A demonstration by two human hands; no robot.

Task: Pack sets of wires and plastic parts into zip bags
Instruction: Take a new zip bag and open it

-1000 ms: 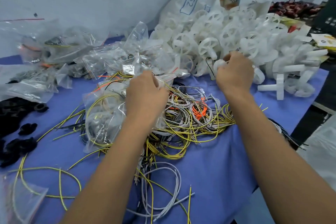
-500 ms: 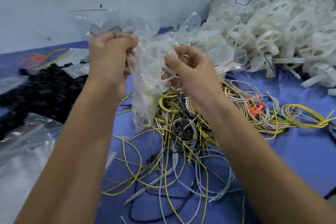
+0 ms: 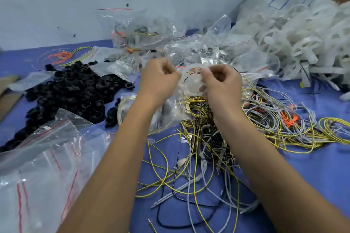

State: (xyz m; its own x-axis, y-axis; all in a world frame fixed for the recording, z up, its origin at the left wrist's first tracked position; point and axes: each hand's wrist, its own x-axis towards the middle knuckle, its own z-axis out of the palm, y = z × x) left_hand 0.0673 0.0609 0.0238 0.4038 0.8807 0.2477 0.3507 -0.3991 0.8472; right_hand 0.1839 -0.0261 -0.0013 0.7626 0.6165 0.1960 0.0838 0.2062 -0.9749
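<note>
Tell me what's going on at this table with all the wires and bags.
A person is packing parts into zip bags. Both hands, left hand and right hand, pinch the top of a clear zip bag held above the blue table; a white plastic ring shows inside it. Loose yellow, grey and black wires lie beneath, with black plastic parts on the left, white plastic parts on the right, and filled bags behind.
</note>
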